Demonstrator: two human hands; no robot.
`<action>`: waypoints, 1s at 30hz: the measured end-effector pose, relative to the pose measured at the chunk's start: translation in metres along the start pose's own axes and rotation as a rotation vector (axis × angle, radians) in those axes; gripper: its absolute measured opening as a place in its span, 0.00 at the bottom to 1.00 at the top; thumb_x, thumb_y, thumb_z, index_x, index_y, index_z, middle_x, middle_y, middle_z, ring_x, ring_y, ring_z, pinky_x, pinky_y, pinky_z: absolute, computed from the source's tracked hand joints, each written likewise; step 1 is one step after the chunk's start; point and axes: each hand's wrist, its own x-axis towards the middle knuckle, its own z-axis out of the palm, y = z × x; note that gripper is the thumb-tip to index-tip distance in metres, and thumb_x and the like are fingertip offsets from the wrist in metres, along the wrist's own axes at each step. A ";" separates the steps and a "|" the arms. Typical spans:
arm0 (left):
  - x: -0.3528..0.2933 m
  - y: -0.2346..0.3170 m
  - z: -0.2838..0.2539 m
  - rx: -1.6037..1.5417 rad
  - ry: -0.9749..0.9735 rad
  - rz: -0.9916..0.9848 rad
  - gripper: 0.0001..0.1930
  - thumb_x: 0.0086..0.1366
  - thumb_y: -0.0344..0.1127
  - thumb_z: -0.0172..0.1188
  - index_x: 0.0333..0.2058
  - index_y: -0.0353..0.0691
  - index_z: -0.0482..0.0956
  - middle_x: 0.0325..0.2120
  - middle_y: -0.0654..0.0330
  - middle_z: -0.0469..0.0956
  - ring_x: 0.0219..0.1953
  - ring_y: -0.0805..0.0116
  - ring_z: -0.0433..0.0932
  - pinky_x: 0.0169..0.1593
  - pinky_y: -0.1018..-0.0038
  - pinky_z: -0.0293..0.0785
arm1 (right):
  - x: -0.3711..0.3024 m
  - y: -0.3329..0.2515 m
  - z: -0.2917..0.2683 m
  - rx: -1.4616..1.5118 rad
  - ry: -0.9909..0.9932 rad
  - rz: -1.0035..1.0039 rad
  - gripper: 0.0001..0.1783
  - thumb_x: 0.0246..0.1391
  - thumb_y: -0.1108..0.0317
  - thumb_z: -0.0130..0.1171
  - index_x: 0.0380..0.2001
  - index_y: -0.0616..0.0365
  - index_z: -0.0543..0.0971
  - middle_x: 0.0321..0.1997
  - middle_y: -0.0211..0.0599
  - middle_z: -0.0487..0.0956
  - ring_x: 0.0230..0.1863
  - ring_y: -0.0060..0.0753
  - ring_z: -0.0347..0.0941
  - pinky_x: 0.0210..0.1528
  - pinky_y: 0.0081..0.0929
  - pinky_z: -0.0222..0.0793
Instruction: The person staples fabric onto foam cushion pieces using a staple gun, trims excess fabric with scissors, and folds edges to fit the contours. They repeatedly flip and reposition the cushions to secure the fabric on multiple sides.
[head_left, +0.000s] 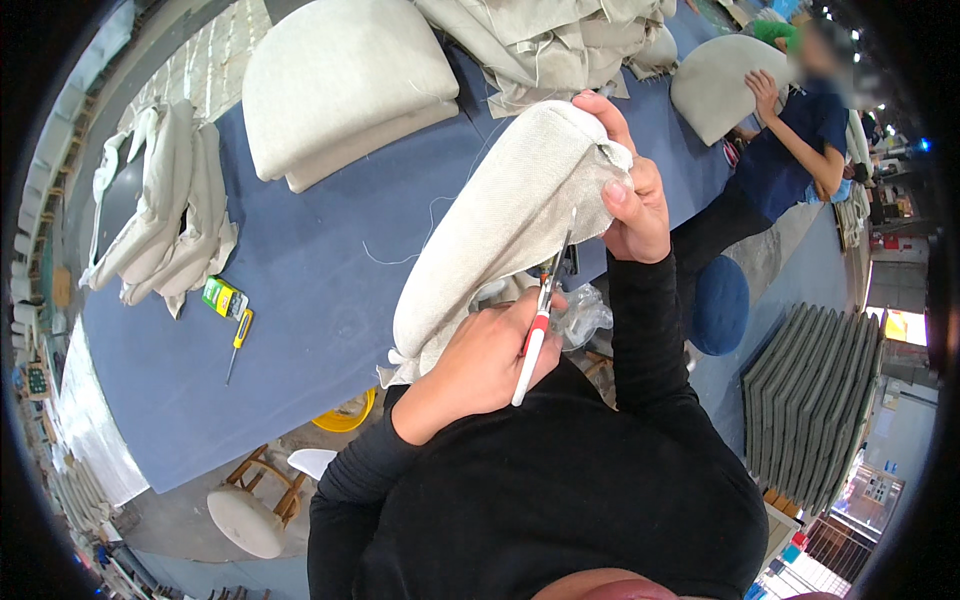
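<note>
A beige fabric-covered cushion piece (pixel 490 210) is tilted up in front of my chest, above the blue table. My right hand (pixel 640 200) grips its upper right end, thumb on the gathered fabric and fingers behind. My left hand (pixel 490 350) is closed around scissors with red and white handles (pixel 537 345). Their slim metal blades point up at the cushion's fabric edge, beside my right thumb. Part of the left fingers is hidden behind the handles. Loose thread (pixel 400 258) trails from the cushion's left side. Clear crumpled plastic (pixel 583 316) shows just behind the scissors.
On the blue table (pixel 290 340) are stacked beige cushions (pixel 345 90), folded covers (pixel 160 210), a fabric heap (pixel 560 45), a yellow screwdriver (pixel 239 340) and a green-yellow packet (pixel 224 297). A co-worker (pixel 790 150) handles another cushion (pixel 725 85). A blue stool (pixel 720 305) stands at right.
</note>
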 end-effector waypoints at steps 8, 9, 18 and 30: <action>0.009 0.003 0.003 0.020 0.086 0.016 0.09 0.71 0.33 0.64 0.48 0.41 0.82 0.30 0.49 0.84 0.32 0.41 0.85 0.40 0.56 0.81 | -0.001 0.001 0.001 -0.009 -0.022 -0.003 0.17 0.63 0.60 0.68 0.28 0.65 0.88 0.81 0.56 0.64 0.79 0.55 0.61 0.81 0.51 0.47; 0.010 0.004 0.002 0.011 0.093 0.007 0.09 0.71 0.33 0.64 0.47 0.41 0.82 0.30 0.49 0.84 0.32 0.42 0.86 0.40 0.56 0.81 | -0.001 0.000 0.001 -0.027 -0.027 0.001 0.17 0.63 0.60 0.68 0.28 0.65 0.88 0.81 0.56 0.64 0.79 0.55 0.61 0.81 0.51 0.47; 0.017 -0.003 0.002 0.023 0.198 0.093 0.12 0.69 0.31 0.68 0.49 0.39 0.85 0.24 0.50 0.82 0.24 0.47 0.82 0.35 0.61 0.78 | -0.008 -0.007 0.000 -0.204 -0.043 0.004 0.19 0.61 0.57 0.68 0.27 0.65 0.87 0.81 0.56 0.64 0.77 0.55 0.61 0.80 0.52 0.46; 0.017 0.003 -0.005 0.095 0.068 -0.011 0.14 0.73 0.35 0.67 0.54 0.37 0.83 0.30 0.46 0.84 0.33 0.45 0.85 0.42 0.59 0.80 | -0.011 -0.006 -0.009 -0.061 -0.014 0.007 0.20 0.63 0.54 0.68 0.25 0.59 0.86 0.81 0.58 0.64 0.77 0.56 0.62 0.81 0.52 0.47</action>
